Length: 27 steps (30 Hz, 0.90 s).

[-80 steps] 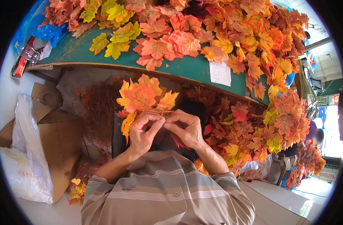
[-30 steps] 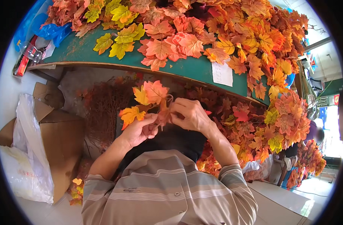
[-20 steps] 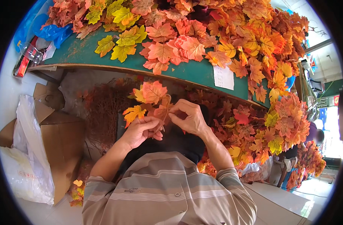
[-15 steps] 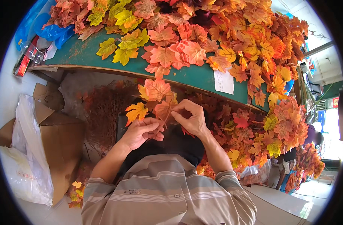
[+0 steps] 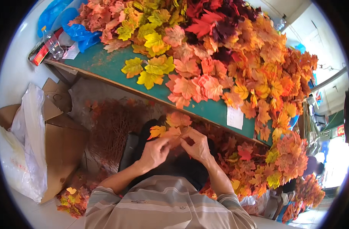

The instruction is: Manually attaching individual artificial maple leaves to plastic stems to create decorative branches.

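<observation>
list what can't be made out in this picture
Head view: stem of the orange leaf sprig, blurred and covered by left hand and right hand.
Head view: far end of the leaf heap, cut off by upper edge.
Head view: any marks on the paper slip, too small.
Head view: background person, small and blurred.

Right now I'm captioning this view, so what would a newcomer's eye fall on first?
Probably the heap of orange, red and yellow-green artificial-looking maple leaves covering much of the green-topped table. Next, below the table's edge, the small spray of orange and yellow leaves between the left hand and right hand. Then the brown cardboard box at far left.
</observation>
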Available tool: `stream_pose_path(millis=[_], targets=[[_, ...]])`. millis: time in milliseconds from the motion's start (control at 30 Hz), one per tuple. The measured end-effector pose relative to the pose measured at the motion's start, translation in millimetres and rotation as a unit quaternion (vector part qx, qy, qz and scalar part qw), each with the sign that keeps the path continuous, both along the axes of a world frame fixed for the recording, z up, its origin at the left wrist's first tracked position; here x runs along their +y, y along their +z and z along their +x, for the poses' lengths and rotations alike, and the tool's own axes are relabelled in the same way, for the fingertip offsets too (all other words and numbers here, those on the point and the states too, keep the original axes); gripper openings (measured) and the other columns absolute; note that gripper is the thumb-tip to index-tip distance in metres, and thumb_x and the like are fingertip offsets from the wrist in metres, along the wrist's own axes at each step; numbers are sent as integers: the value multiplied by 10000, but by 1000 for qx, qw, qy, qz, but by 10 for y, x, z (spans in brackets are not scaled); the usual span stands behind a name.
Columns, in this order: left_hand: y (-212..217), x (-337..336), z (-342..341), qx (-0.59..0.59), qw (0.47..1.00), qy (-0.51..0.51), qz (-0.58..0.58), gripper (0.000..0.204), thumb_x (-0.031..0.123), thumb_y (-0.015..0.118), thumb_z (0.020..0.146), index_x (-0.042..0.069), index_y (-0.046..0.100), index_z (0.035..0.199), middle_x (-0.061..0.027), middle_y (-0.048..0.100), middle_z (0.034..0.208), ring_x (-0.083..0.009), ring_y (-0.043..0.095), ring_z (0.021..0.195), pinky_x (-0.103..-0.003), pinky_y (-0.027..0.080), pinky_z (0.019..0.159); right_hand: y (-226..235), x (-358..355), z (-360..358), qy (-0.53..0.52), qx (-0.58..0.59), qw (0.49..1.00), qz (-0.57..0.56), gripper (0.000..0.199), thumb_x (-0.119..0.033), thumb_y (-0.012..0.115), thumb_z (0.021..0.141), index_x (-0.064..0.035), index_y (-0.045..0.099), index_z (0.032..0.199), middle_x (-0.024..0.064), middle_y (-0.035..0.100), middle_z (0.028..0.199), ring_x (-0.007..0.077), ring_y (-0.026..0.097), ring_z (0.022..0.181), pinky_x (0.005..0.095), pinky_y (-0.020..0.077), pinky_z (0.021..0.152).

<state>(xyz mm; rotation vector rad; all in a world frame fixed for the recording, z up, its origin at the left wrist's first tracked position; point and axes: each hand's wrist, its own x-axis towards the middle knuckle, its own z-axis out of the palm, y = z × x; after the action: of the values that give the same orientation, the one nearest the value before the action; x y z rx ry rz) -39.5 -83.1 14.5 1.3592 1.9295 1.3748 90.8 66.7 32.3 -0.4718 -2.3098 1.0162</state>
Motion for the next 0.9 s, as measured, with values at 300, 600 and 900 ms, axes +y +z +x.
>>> stream_pose_path(millis=[300,600,900], targets=[[-413,23,-165,-142,984,-44,-100,212,186,712,789,85,699,976,-124,671,713,-244,647,581,-313,499,546,703,397,-720,69,-76,994,-33,125,-92,717,752,-28,688,855,123,651,767,256,650,702,338,510,635],[-373,150,-175,-497,854,-28,-151,209,236,702,847,41,629,839,-26,591,629,-91,529,456,-221,405,398,548,1079,-2683,6,-35,987,158,180,-201,722,742,-60,721,854,124,667,746,259,642,661,349,515,627],[-355,120,-324,-558,822,4,-110,159,178,685,838,30,628,830,-51,602,648,-102,525,457,-232,381,380,424,1065,-2854,47,-46,994,85,131,-165,680,730,-47,708,779,134,672,708,273,666,668,355,529,629]])
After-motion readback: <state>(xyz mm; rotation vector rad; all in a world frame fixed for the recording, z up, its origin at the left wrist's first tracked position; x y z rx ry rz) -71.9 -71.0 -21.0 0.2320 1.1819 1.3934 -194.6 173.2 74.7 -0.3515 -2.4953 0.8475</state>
